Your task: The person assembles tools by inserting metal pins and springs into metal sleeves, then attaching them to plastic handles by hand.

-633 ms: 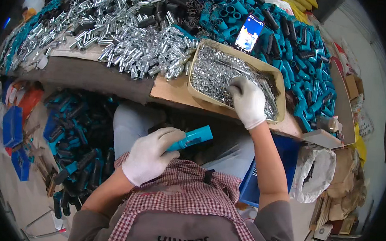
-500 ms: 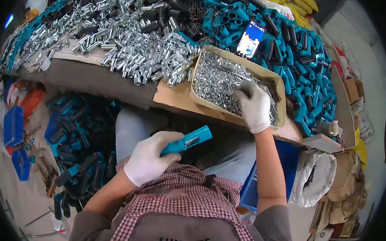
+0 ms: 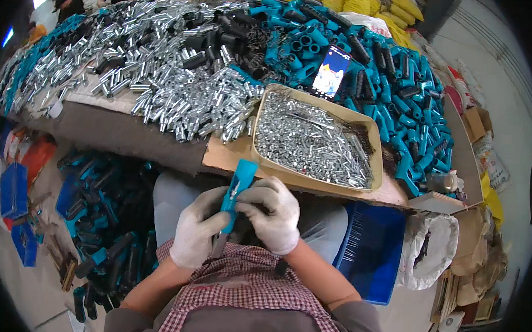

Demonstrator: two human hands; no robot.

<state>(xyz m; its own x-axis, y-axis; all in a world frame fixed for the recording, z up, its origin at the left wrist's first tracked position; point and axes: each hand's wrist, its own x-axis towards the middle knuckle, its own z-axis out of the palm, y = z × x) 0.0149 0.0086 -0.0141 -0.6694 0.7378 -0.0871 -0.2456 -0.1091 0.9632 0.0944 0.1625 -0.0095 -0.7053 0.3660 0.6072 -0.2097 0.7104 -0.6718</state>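
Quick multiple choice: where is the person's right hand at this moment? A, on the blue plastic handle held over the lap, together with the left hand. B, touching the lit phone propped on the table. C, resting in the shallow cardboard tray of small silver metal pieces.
A: the white-gloved right hand pinches the blue plastic handle beside the left hand, below the table edge, while the cardboard tray of silver pieces holds no hand.

The right hand [image 3: 273, 214] has been withdrawn from the tray [image 3: 373, 149] of small metal pieces and brought against the teal handle [image 3: 235, 191], now turned upright and gripped jointly with the left hand [image 3: 196, 233].
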